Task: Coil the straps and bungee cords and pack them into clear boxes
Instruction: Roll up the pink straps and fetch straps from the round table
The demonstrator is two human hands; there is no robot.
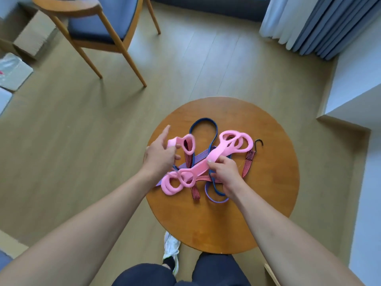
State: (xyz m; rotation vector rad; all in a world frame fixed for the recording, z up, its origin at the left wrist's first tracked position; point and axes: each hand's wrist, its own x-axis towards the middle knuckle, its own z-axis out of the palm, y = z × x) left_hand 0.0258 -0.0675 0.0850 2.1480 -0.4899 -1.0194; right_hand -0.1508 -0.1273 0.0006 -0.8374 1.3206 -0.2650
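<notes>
Tangled straps (195, 193) are occupying the desk (216, 223) centre, a hook (259, 144) lying at their right. Bare wood is showing along the near and right rim. A chair (99, 23) is standing beyond, left.

floor (206, 65): pale wood | round table (206, 228) | wooden chair (99, 23) | grey curtains (321, 27)

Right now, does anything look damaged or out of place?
Nothing damaged. The blue band, striped bungee cord and purple strap lie tangled on the table under the pink strap the left hand and right hand hold. No clear box shows.
</notes>
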